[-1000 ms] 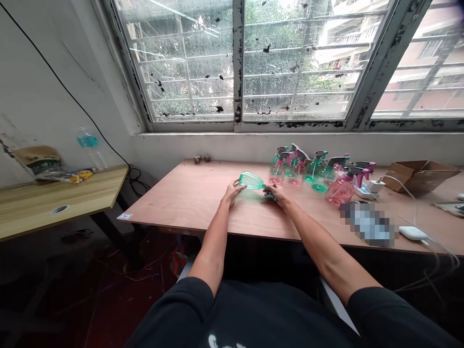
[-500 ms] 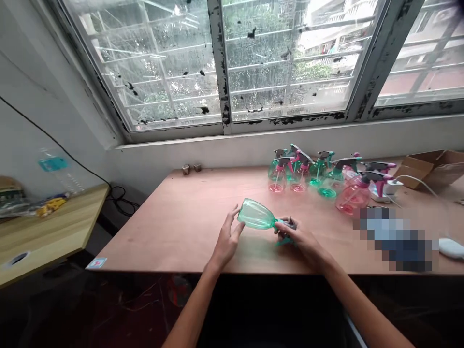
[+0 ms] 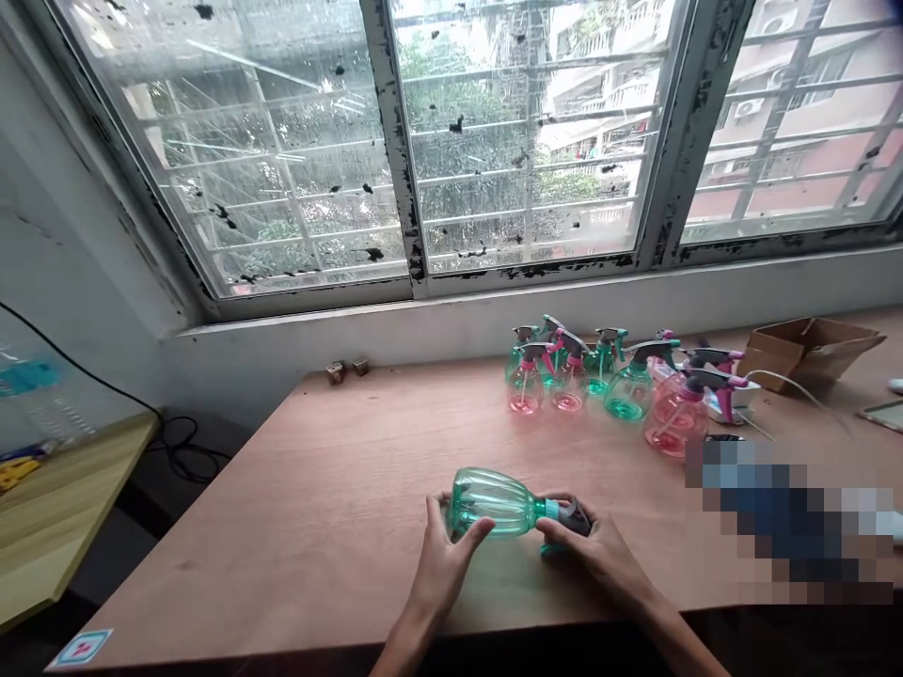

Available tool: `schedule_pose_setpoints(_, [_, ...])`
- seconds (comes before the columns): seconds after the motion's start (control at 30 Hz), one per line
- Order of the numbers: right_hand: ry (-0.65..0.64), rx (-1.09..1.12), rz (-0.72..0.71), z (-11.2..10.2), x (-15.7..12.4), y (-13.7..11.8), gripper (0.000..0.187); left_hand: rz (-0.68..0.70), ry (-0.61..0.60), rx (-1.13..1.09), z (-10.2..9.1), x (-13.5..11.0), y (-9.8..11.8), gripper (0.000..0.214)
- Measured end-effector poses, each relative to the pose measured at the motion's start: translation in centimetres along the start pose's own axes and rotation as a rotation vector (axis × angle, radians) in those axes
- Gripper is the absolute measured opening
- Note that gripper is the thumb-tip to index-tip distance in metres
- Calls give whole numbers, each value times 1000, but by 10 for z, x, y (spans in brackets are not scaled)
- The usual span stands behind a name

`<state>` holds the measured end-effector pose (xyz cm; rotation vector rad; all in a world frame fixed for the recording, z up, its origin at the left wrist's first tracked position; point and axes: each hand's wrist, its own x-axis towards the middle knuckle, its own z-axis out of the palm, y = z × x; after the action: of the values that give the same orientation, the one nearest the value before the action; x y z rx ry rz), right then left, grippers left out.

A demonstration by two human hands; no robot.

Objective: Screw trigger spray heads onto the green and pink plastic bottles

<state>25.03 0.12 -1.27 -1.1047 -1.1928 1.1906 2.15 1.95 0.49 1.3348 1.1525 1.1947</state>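
Observation:
A clear green spray bottle (image 3: 494, 503) lies sideways between my hands above the near part of the wooden table (image 3: 339, 527), its base toward the left. My left hand (image 3: 448, 555) is wrapped round the base end, thumb along the near side. Closed on the dark spray head and neck at the other end is my right hand (image 3: 589, 541); a bit of green trigger shows below it. Some fingers of both hands are hidden behind the bottle.
Several green and pink spray bottles, including a large pink one (image 3: 675, 418), stand at the back right. Behind them are an opened cardboard box (image 3: 804, 353) and a white cable. Two small blocks (image 3: 336, 373) sit by the wall. A lighter table (image 3: 77, 508) is at left.
My left hand has gone from fingertips near the bottle's base to a grip round it. The right hand still holds the spray head. The camera view has shifted, so everything sits lower.

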Motion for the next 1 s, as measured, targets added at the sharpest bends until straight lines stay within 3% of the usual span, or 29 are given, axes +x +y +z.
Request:
schedule_pose_setpoints(0.37, [-4, 39, 15, -4, -12, -1, 39, 91, -112, 57, -8, -17, -9, 93])
schedule_pose_setpoints(0.6, [-24, 106, -17, -3, -12, 8, 43, 165, -169, 120, -9, -20, -3, 88])
schedule_pose_setpoints(0.8, [-14, 101, -12, -1, -11, 8, 42, 165, -236, 63, -11, -20, 3, 71])
schedule_pose_setpoints(1.0, [3, 209, 50, 1, -14, 2, 45, 165, -213, 79, -11, -23, -4, 85])
